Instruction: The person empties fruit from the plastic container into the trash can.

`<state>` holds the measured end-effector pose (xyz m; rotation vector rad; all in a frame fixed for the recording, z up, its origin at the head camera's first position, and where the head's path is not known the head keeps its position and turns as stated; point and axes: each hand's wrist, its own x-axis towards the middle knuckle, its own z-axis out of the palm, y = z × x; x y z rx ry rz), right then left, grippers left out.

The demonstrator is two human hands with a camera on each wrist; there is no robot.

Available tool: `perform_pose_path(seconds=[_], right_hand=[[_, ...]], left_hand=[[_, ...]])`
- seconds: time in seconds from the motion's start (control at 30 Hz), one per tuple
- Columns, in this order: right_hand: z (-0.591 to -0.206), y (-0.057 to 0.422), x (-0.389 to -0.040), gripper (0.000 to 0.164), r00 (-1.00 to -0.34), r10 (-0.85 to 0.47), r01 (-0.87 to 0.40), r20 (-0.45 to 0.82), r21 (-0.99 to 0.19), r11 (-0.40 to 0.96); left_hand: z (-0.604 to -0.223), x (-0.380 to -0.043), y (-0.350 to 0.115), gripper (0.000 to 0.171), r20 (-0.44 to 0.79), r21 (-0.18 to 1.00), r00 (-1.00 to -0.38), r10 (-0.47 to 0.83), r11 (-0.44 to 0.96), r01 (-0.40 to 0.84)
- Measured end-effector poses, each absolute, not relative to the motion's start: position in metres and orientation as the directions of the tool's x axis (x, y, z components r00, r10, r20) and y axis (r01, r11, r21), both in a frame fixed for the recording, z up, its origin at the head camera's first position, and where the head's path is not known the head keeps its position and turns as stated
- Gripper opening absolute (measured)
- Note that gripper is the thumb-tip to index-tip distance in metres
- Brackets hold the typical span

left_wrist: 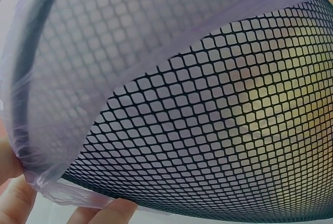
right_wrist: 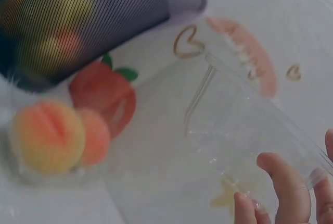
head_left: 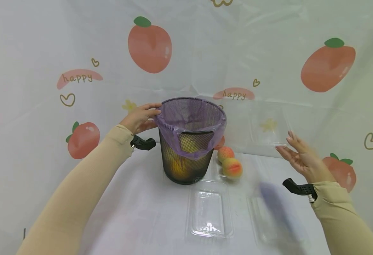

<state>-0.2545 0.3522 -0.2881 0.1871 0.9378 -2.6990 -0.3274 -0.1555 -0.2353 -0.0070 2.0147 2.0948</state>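
Observation:
A black wire-mesh waste bin (head_left: 189, 169) stands upright, with a purple plastic bag (head_left: 170, 131) folded over its rim. Several yellow-orange fruits show through the mesh. My left hand (head_left: 140, 118) grips the bin's rim at the left, fingers over the bag's edge; the left wrist view shows its fingertips (left_wrist: 117, 211) against the mesh. Raised off the table to the right, a clear plastic container (head_left: 269, 124) is held by one edge in my right hand (head_left: 305, 159). In the right wrist view, a thumb and fingers lie around the container (right_wrist: 244, 125).
Two peaches (head_left: 232, 168) sit in a clear container just right of the bin. A clear rectangular container (head_left: 210, 212) lies in front of the bin, and another (head_left: 275, 223) is to its right. Behind the table hangs a white cloth (head_left: 205, 46) printed with peaches.

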Motion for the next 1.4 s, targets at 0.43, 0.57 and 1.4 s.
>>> perform_pose_path(seconds=[0.43,0.57,1.4], right_hand=[[-0.354,0.384,-0.254,0.035,-0.958,-0.163,0.282,-0.237,-0.882,-0.378],[-0.364,0.381,-0.255,0.036,-0.966,-0.103,0.260,-0.239,-0.910,-0.323],[-0.386,0.393,-0.254,0.036,-0.962,-0.090,0.265,-0.257,-0.959,-0.097]], left_hand=[[-0.235,-0.328,-0.155,0.051,-0.165,0.986,-0.973,0.162,-0.005,-0.168],[-0.234,-0.328,-0.155,0.052,-0.165,0.986,-0.972,0.164,-0.008,-0.169],[-0.233,-0.327,-0.155,0.050,-0.176,0.983,-0.970,0.168,-0.026,-0.183]])
